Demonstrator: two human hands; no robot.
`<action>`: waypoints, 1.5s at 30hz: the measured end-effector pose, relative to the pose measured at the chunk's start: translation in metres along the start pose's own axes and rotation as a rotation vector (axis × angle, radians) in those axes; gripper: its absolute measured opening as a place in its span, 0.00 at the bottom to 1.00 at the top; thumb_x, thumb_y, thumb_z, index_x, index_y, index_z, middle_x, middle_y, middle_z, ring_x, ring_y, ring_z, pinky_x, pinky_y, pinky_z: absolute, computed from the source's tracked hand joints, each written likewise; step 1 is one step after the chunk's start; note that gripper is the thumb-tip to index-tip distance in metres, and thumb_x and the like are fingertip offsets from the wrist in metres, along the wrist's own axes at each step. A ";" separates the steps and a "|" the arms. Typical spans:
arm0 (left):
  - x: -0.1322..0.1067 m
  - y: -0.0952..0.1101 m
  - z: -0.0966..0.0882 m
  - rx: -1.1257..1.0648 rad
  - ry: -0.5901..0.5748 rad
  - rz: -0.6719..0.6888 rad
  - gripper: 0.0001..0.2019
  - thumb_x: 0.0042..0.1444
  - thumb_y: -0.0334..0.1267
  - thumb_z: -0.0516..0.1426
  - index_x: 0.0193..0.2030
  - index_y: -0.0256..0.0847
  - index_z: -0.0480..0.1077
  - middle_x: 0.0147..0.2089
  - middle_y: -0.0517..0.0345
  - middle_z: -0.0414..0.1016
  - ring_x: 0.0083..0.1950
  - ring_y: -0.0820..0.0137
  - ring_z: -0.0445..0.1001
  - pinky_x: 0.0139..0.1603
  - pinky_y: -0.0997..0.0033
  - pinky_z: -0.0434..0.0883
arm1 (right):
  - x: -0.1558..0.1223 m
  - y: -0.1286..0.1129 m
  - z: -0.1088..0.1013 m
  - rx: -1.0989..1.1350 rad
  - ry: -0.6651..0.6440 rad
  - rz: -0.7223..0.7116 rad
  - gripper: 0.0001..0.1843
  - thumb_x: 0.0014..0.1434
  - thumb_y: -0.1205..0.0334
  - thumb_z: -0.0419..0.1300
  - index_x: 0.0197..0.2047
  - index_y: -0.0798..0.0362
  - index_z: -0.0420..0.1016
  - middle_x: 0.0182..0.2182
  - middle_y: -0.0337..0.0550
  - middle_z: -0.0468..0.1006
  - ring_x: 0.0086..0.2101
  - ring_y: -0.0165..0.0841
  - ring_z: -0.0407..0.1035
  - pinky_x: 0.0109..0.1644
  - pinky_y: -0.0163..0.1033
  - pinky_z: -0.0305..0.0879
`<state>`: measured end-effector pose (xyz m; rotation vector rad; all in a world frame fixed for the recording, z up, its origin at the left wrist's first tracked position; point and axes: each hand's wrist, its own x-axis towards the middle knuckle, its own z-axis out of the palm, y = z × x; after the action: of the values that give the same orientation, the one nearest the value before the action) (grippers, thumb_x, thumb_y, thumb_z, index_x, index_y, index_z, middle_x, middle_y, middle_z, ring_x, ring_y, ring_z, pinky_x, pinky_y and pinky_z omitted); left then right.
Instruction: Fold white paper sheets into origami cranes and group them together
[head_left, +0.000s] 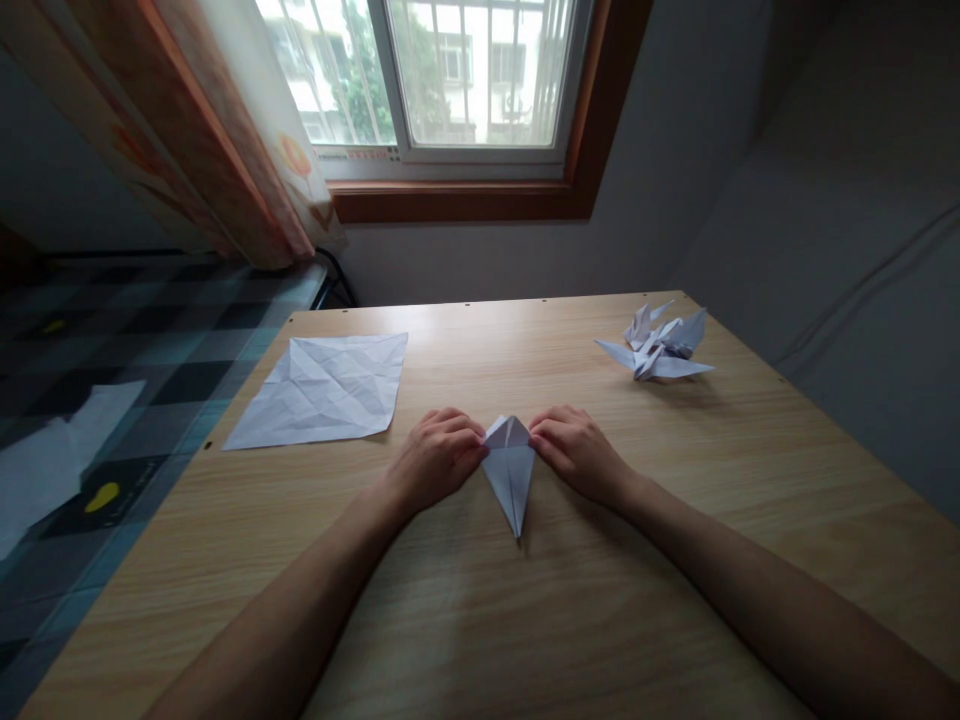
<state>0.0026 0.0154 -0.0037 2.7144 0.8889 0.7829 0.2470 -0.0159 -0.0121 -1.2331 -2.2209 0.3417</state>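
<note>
A white folded paper [511,475], shaped like a kite with its long point toward me, is at the middle of the wooden table [465,620]. A crease runs down its centre, and its upper end forms a short peak. My left hand [442,455] pinches its left corner with closed fingers. On the opposite corner, my right hand [574,450] grips in the same way, thumb and fingers pressed together. Both forearms reach in from the near edge.
Folded paper cranes [660,345] sit at the table's back right. A creased white sheet [330,385] lies flat at the back left. Beyond the left edge is a bed with a checked cover [172,390], with loose paper [56,460] on it. A window [480,80] and curtain [202,120] are behind.
</note>
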 end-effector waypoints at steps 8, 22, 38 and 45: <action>0.004 0.000 0.003 0.123 -0.031 -0.205 0.11 0.58 0.39 0.59 0.26 0.40 0.69 0.40 0.54 0.75 0.43 0.63 0.69 0.48 0.57 0.67 | 0.008 -0.003 0.010 -0.129 0.048 0.179 0.10 0.63 0.59 0.58 0.31 0.52 0.72 0.38 0.47 0.74 0.41 0.39 0.66 0.49 0.47 0.60; 0.003 0.006 0.004 0.188 -0.083 -0.129 0.06 0.61 0.40 0.56 0.40 0.42 0.70 0.48 0.52 0.74 0.49 0.60 0.67 0.50 0.56 0.64 | 0.003 -0.006 0.012 -0.152 0.045 0.181 0.15 0.55 0.52 0.66 0.39 0.52 0.72 0.42 0.48 0.74 0.44 0.43 0.65 0.51 0.49 0.58; 0.002 0.003 0.002 0.118 -0.038 -0.197 0.09 0.58 0.41 0.58 0.44 0.44 0.73 0.49 0.52 0.73 0.50 0.59 0.67 0.51 0.54 0.66 | 0.003 -0.013 0.009 0.063 0.081 0.288 0.03 0.57 0.67 0.61 0.31 0.52 0.73 0.34 0.43 0.78 0.41 0.40 0.68 0.49 0.48 0.59; 0.002 0.001 0.002 -0.066 0.086 -0.103 0.08 0.60 0.36 0.56 0.33 0.41 0.76 0.33 0.55 0.75 0.37 0.68 0.71 0.41 0.65 0.70 | -0.002 -0.012 0.011 0.256 0.260 0.171 0.06 0.61 0.65 0.57 0.42 0.51 0.72 0.29 0.38 0.76 0.22 0.28 0.64 0.29 0.35 0.63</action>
<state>0.0059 0.0159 -0.0044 2.5733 0.9939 0.8968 0.2337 -0.0237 -0.0160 -1.2518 -1.7968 0.4868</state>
